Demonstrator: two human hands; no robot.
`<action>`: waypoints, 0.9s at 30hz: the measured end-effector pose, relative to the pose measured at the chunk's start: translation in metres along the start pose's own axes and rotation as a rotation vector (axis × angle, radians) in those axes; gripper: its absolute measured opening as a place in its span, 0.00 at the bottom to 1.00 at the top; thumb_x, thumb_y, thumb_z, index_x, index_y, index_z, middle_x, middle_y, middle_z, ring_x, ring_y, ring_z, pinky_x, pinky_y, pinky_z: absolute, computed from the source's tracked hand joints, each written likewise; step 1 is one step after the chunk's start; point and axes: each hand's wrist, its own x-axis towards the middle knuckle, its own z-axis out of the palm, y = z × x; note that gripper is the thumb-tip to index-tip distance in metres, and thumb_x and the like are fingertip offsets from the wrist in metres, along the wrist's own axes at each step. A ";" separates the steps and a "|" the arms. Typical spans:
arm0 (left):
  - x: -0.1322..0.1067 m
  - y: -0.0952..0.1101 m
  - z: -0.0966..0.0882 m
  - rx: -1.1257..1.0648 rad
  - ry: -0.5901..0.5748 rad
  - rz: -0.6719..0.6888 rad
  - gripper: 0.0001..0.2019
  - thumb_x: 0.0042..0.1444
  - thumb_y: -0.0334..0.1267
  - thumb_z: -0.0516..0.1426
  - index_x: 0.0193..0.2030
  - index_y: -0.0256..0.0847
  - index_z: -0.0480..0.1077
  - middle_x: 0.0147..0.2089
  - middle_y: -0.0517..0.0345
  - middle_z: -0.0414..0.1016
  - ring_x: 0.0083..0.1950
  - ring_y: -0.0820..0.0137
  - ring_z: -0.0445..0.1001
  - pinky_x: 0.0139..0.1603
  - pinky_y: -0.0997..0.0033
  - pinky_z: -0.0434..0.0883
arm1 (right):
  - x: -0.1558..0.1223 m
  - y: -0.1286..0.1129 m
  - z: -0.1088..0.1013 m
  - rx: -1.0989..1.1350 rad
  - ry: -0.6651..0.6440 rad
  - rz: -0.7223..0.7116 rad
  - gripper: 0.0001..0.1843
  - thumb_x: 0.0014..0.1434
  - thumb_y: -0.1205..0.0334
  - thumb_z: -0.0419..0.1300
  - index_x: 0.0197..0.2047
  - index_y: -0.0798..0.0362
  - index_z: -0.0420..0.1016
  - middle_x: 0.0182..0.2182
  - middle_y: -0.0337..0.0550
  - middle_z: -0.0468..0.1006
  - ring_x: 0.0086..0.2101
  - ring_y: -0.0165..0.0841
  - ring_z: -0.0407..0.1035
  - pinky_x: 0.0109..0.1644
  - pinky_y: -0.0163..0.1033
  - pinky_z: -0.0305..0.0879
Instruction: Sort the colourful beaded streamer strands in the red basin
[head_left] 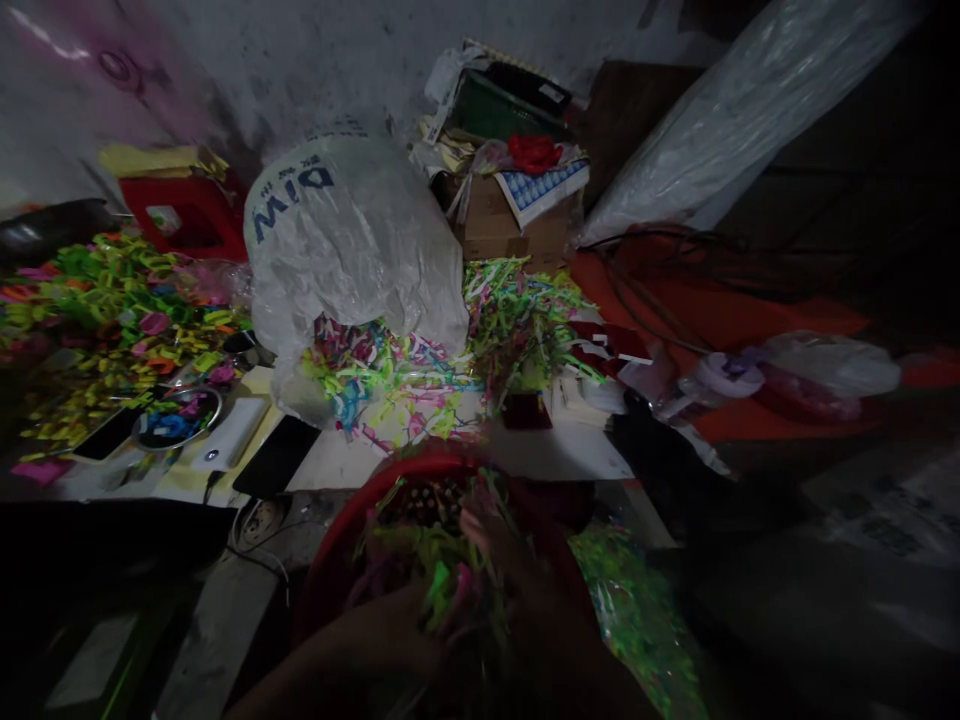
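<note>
- Grip cannot be told for either hand in the dim, blurred foreground. The left hand (401, 640) is pressed into a tangle of coloured paper strips (439, 585). The right hand (510, 560) is laid over the same tangle with its fingers among the strips.
- That tangle is held in a red basin (341, 540), placed directly under both hands at the near edge of a white board (570, 455).
- Just right of the basin, a clear bag of green scraps (637, 610) is seen.
- Beyond the basin, to the left, a dark phone (276, 455), a white flat device (229, 435) and a small round dish (178, 418) of coloured bits are laid side by side.
- Farther on, loose strips (390, 385) are spilled at the mouth of a white plastic sack (352, 240), which is tipped over on the board.
- A large heap (112, 300) of yellow, green and pink strips is spread at the far left.
- At the back, a cardboard box (499, 225) is topped with papers and a red cloth (534, 152).
- A long roll wrapped in clear plastic (735, 110) is leaned at the far right, above an orange sheet (720, 315).
</note>
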 end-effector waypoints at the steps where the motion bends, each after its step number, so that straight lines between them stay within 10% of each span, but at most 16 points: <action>1: -0.004 0.003 -0.005 0.010 0.028 -0.007 0.20 0.50 0.38 0.56 0.52 0.41 0.68 0.51 0.55 0.71 0.55 0.59 0.66 0.55 0.65 0.62 | 0.000 0.004 -0.003 0.033 0.062 0.025 0.29 0.61 0.41 0.44 0.60 0.46 0.60 0.58 0.46 0.62 0.58 0.37 0.56 0.61 0.45 0.52; 7: -0.004 0.012 -0.032 0.505 0.303 0.017 0.18 0.55 0.36 0.50 0.52 0.35 0.64 0.47 0.51 0.73 0.47 0.63 0.72 0.46 0.70 0.68 | -0.002 0.022 -0.010 -0.057 0.177 0.207 0.18 0.63 0.52 0.49 0.51 0.50 0.67 0.50 0.48 0.70 0.50 0.36 0.64 0.56 0.44 0.58; 17: 0.035 -0.012 0.003 1.077 -0.113 0.346 0.14 0.56 0.29 0.55 0.50 0.35 0.67 0.50 0.47 0.71 0.43 0.60 0.74 0.44 0.64 0.69 | -0.004 0.027 -0.006 -0.210 0.093 0.156 0.13 0.63 0.56 0.49 0.46 0.51 0.69 0.46 0.46 0.70 0.48 0.34 0.65 0.51 0.40 0.61; 27: 0.038 -0.024 0.002 1.199 -0.025 0.402 0.14 0.57 0.28 0.54 0.51 0.35 0.65 0.50 0.46 0.70 0.45 0.59 0.72 0.43 0.61 0.69 | -0.011 0.029 -0.033 -0.223 0.189 0.208 0.14 0.62 0.55 0.49 0.44 0.53 0.70 0.43 0.46 0.73 0.44 0.35 0.67 0.50 0.40 0.61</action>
